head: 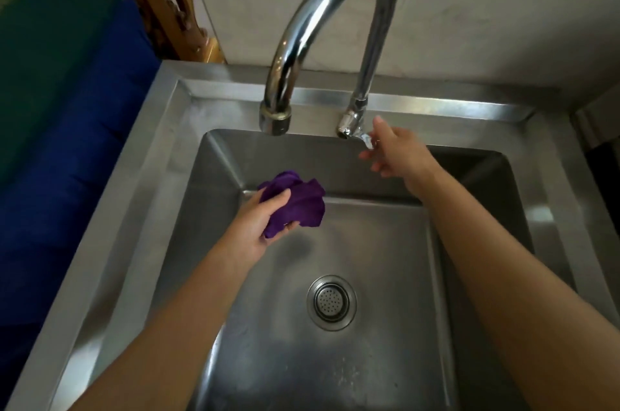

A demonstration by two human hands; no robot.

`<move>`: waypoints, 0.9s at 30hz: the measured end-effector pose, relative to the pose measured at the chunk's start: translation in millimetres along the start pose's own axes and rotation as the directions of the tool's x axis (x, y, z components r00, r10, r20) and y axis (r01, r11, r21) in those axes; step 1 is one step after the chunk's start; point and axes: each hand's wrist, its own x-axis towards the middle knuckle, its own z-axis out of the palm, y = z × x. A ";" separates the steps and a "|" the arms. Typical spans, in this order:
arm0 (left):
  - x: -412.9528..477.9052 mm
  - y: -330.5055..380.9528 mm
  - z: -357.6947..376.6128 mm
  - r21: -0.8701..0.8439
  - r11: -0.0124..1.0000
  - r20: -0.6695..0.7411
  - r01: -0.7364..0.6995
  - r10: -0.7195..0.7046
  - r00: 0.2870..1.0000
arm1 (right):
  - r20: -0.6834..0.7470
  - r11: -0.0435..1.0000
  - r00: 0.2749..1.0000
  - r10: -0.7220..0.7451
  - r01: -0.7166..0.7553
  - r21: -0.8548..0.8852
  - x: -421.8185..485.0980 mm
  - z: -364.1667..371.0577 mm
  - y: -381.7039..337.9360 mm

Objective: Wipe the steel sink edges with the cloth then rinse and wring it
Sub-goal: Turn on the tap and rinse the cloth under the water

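Drain (331, 302) lies nearest, in the sink (141, 182) basin. Left hand (258, 226) is over the basin, fingers grasping a bunched purple cloth (302, 202) near the spout (275, 118). Right hand (399, 155) is farther back at the tap lever (365, 140), fingers touching it; cannot tell if they grip.
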 end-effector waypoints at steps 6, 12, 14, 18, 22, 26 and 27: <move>-2.9 -4.4 -11.9 -0.112 0.993 0.062 0.028 -0.022 0.998 | 0.119 0.993 0.989 0.084 -0.073 -0.090 13.2 13.2 -21.9; -5.0 -3.2 -12.8 -0.201 0.979 0.103 -0.023 0.045 0.994 | 0.105 0.985 0.988 0.117 -0.103 -0.137 12.1 11.3 -28.0; -3.8 -4.1 -13.8 -0.222 0.975 0.106 -0.031 0.056 0.993 | 0.096 0.978 0.986 0.133 -0.115 -0.173 12.0 11.8 -32.8; -1.2 -7.2 -16.3 -0.260 0.965 0.118 -0.036 0.068 0.991 | 0.041 0.957 0.988 0.150 -0.134 -0.258 12.9 13.8 -40.3; 0.9 -9.4 -16.0 -0.263 0.964 0.124 -0.026 0.060 0.990 | 0.032 0.954 0.990 0.134 -0.120 -0.275 11.4 14.8 -41.9; 2.5 -9.7 -13.3 -0.257 0.966 0.129 -0.024 0.059 0.990 | 0.018 0.947 0.993 0.117 -0.106 -0.305 9.2 16.5 -44.2; 2.9 -9.9 -13.2 -0.260 0.965 0.128 -0.022 0.057 0.990 | 0.014 0.945 0.994 0.113 -0.103 -0.309 8.8 17.1 -45.1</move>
